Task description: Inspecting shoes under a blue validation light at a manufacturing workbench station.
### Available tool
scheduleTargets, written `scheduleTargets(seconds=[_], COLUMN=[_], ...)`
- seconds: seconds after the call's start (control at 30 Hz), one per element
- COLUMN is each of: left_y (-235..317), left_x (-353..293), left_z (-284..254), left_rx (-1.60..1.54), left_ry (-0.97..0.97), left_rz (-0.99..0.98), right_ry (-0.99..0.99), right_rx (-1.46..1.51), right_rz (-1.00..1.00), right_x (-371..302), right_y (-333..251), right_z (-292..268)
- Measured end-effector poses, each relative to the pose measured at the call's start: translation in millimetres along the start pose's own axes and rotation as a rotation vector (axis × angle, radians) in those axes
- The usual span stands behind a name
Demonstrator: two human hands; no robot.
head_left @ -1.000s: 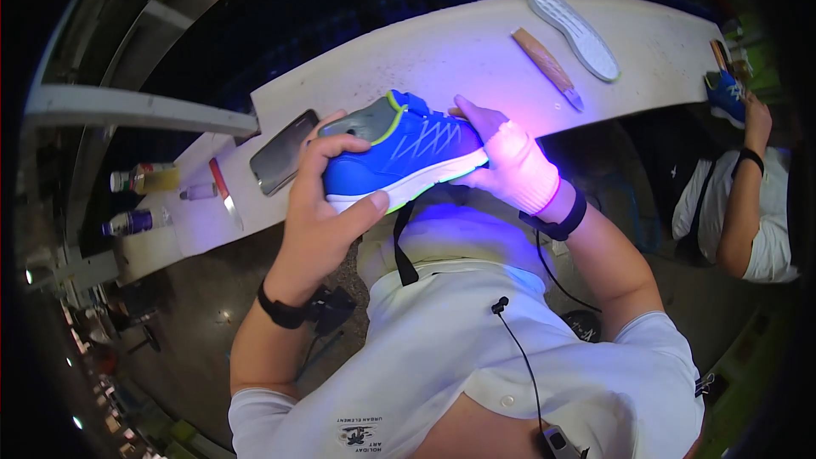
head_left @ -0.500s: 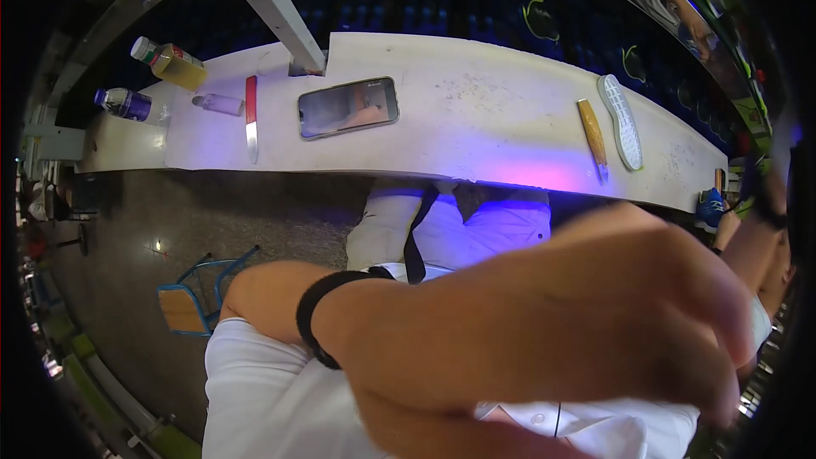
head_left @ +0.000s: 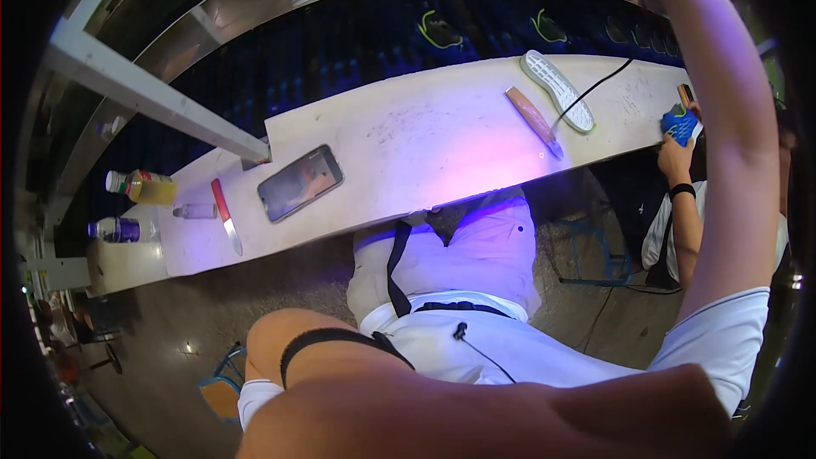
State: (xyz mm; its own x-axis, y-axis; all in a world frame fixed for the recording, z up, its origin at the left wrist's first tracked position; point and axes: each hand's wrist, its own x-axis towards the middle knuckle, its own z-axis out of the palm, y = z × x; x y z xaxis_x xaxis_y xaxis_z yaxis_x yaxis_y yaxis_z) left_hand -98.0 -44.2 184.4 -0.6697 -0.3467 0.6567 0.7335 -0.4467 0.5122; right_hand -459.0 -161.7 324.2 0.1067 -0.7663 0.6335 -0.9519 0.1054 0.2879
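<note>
My left hand (head_left: 510, 416) is very close, filling the lower middle, with a black band around its wrist. Its fingers are hidden, so what they do does not show. My right forearm (head_left: 722, 59) rises along the right side past the top edge, and the hand at its end is out of view. Beyond both arms is a pale bench with a white shoe sole (head_left: 557, 89) on it. Beside the sole lies a tool with a tan handle (head_left: 529, 115). A phone (head_left: 300, 183) and a red-handled knife (head_left: 224, 212) rest farther left.
Two bottles, one yellowish (head_left: 144, 188) and one purple-labelled (head_left: 116, 230), lie at the bench's left by a small clear bottle (head_left: 195, 212). A grey post (head_left: 153, 89) slants over it. Dark shoe parts (head_left: 442, 31) line the far side. A co-worker at right holds a blue shoe (head_left: 678, 126).
My left hand has dropped from the right toward the lower middle. My right arm now shows raised. The view has turned, and a black cord now crosses the sole.
</note>
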Motion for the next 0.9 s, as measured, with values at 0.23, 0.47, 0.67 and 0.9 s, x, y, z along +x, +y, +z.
scheduleTargets(seconds=[0.23,0.47,0.67,0.9], left_y=[-37.9,-137.6,-199.0,-228.3], left_x=[-10.0,27.5,95.7,91.4], left_z=[-40.6,-240.4,-355.1,-447.3], left_rx=[0.430,1.015,0.996,1.000], left_ry=[0.185,0.737,1.238,1.504], left_rz=[-0.350,-0.512,-0.765,-0.803], right_ry=[-0.226,-0.412,-0.286,-0.348], right_rx=[-0.023,0.172,0.110,0.170], right_rz=[0.248,0.624,0.685,0.696], right_x=[-77.2,-71.8,-62.9,-64.7], right_y=[30.3,43.5,48.9,97.3], right_z=[47.2,75.7,99.6,91.5])
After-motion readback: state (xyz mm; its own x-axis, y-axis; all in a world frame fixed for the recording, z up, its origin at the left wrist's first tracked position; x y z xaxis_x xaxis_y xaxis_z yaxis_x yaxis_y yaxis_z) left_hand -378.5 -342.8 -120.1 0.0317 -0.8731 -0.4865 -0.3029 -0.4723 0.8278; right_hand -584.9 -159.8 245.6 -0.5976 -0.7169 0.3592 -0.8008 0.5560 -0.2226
